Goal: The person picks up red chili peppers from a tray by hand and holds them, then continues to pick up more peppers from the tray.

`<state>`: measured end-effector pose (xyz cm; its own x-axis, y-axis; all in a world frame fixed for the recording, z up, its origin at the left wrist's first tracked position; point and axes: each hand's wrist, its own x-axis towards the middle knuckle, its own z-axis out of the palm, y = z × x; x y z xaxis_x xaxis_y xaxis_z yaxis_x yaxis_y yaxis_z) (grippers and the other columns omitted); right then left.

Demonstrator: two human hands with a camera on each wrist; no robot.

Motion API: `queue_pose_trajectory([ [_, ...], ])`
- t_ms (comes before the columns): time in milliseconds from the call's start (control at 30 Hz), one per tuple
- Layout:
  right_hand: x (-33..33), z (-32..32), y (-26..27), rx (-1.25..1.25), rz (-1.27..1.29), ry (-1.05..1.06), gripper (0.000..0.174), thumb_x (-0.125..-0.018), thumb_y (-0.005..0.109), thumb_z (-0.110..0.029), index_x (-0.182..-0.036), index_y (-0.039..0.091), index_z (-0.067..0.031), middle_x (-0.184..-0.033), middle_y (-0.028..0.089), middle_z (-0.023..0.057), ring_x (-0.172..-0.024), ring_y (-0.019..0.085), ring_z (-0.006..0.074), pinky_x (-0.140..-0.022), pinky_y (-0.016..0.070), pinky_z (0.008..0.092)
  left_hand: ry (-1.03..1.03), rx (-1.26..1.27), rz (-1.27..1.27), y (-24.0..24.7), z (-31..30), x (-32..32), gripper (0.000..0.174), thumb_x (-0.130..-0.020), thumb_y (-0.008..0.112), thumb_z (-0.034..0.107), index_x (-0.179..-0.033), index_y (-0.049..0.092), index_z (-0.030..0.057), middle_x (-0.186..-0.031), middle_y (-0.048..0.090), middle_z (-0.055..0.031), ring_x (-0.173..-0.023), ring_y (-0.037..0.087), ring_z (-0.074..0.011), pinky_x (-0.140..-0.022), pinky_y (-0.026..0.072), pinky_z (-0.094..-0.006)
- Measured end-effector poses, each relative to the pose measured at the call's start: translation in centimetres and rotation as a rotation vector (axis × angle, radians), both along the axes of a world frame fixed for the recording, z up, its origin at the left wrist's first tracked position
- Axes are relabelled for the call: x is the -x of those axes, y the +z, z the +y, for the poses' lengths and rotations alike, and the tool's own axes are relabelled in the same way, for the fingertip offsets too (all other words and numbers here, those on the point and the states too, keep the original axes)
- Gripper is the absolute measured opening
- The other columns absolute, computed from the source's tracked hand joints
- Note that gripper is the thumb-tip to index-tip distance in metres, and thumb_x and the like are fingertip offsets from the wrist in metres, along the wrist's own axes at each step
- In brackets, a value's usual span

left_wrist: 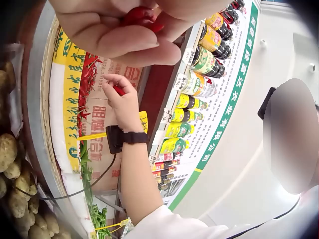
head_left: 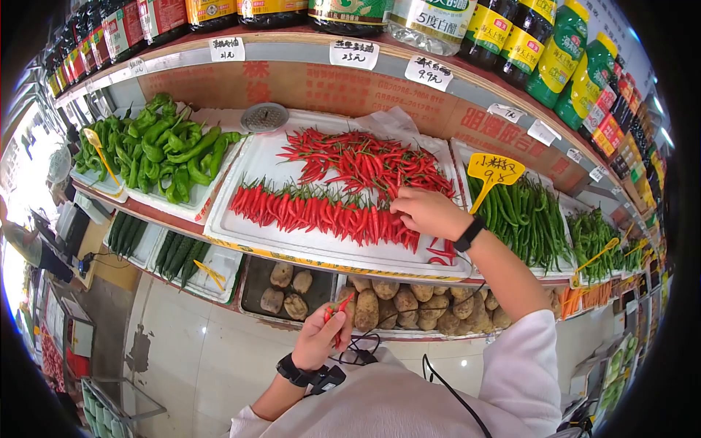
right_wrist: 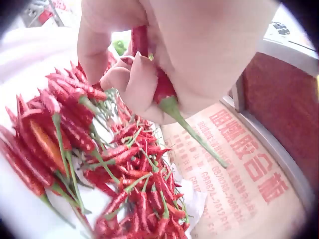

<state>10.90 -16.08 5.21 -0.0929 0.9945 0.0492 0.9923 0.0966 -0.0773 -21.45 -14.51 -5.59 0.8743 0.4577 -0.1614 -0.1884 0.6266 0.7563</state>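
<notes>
My right hand is over the right end of the white tray of red chili peppers. In the right wrist view its curled fingers grip a red chili, whose green stem sticks out past the palm. Loose chilies are heaped at the tray's back, and a neat row of chilies lies in front. Several stray chilies lie at the front right. Held low before my body, my left hand grips a few red chilies; in its wrist view they show between the curled fingers.
Green peppers fill the trays at left, and long green chilies lie at right behind a yellow price tag. Potatoes sit on the lower shelf. Bottles line the shelf above. A cable hangs by my body.
</notes>
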Motion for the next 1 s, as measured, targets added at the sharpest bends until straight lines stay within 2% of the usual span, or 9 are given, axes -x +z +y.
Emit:
queue_pose_trajectory([
  [100,2.0,-2.0,1.0,-0.086,0.104,-0.044,0.018,-0.082,0.064,-0.012,-0.098,0.062,-0.0061,-0.091,0.056,0.0083,-0.084,0.060,0.0269,-0.070,0.0496,0.0383,-0.004,-0.041,0.014,0.2,-0.1,-0.7,0.021,-0.101,0.048,0.023,-0.106,0.052,0.0033,-0.070,0.055,-0.0028,-0.056,0.051,-0.0094,-0.051,0.0380,-0.0218],
  [167,4.0,-3.5,1.4,-0.037,0.441,-0.022,0.017,-0.084,0.066,-0.014,-0.098,0.062,-0.0052,-0.083,0.055,0.0069,-0.077,0.058,0.0208,-0.067,0.0484,0.0343,0.009,-0.032,0.042,0.9,-0.4,-1.4,0.023,-0.101,0.048,0.023,-0.109,0.054,0.0018,-0.072,0.056,-0.0026,-0.057,0.051,-0.0095,-0.054,0.0411,-0.0223],
  [300,9.0,-6.8,0.2,0.182,0.858,-0.038,0.024,-0.088,0.067,-0.025,-0.096,0.062,-0.0031,-0.084,0.058,0.0097,-0.075,0.059,0.0241,-0.068,0.0470,0.0341,-0.030,-0.136,0.077,2.1,-1.0,-2.9,0.022,-0.101,0.045,0.017,-0.112,0.056,0.0007,-0.076,0.059,-0.0042,-0.060,0.052,-0.0093,-0.055,0.0419,-0.0217],
  [433,10.3,-8.4,-1.5,0.099,0.888,-0.042,0.024,-0.089,0.066,-0.024,-0.098,0.062,-0.0023,-0.084,0.059,0.0104,-0.075,0.058,0.0232,-0.066,0.0458,0.0341,-0.138,-0.232,0.049,2.0,-1.7,-3.6,0.022,-0.102,0.047,0.017,-0.113,0.058,0.0006,-0.083,0.064,-0.0034,-0.064,0.055,-0.0062,-0.057,0.0425,-0.0194],
  [567,9.3,-9.6,-1.6,0.033,0.953,-0.087,0.018,-0.088,0.068,-0.016,-0.099,0.063,-0.0027,-0.084,0.057,0.0052,-0.073,0.055,0.0151,-0.064,0.0438,0.0281,-0.177,-0.222,0.064,2.4,-2.0,-4.3,0.024,-0.102,0.048,0.018,-0.113,0.059,0.0000,-0.086,0.066,-0.0047,-0.065,0.056,-0.0060,-0.057,0.0422,-0.0187],
  [667,8.7,-10.1,-1.2,-0.028,1.190,-0.141,0.016,-0.089,0.067,-0.014,-0.097,0.064,-0.0019,-0.084,0.054,0.0020,-0.070,0.050,0.0094,-0.061,0.0405,0.0243,-0.195,-0.197,0.079,2.1,-2.2,-4.6,0.025,-0.102,0.049,0.019,-0.111,0.060,-0.0007,-0.084,0.066,-0.0047,-0.063,0.055,-0.0060,-0.056,0.0414,-0.0185],
  [900,7.7,-11.8,0.7,0.124,0.829,-0.106,0.013,-0.084,0.069,-0.011,-0.093,0.065,-0.0027,-0.082,0.053,0.0028,-0.072,0.051,0.0117,-0.061,0.0410,0.0244,-0.150,-0.260,0.094,2.0,-1.5,-4.9,0.028,-0.101,0.050,0.021,-0.101,0.065,-0.0034,-0.077,0.064,-0.0035,-0.053,0.045,-0.0042,-0.050,0.0369,-0.0185],
  [933,7.6,-12.0,0.0,0.091,0.836,-0.075,0.014,-0.082,0.071,-0.012,-0.089,0.065,-0.0028,-0.079,0.054,0.0047,-0.069,0.053,0.0147,-0.060,0.0426,0.0273,-0.167,-0.358,0.103,2.0,-1.4,-5.0,0.026,-0.101,0.045,0.014,-0.108,0.062,-0.0043,-0.073,0.064,-0.0067,-0.049,0.042,-0.0034,-0.046,0.0330,-0.0181],
  [1000,7.0,-12.3,0.4,0.075,0.756,-0.135,0.016,-0.082,0.071,-0.016,-0.088,0.064,-0.0028,-0.078,0.058,0.0067,-0.070,0.056,0.0178,-0.062,0.0449,0.0298,-0.086,-0.352,0.113,3.4,-1.4,-5.3,0.027,-0.101,0.044,0.014,-0.112,0.060,-0.0050,-0.074,0.065,-0.0080,-0.048,0.041,-0.0032,-0.045,0.0325,-0.0179],
])
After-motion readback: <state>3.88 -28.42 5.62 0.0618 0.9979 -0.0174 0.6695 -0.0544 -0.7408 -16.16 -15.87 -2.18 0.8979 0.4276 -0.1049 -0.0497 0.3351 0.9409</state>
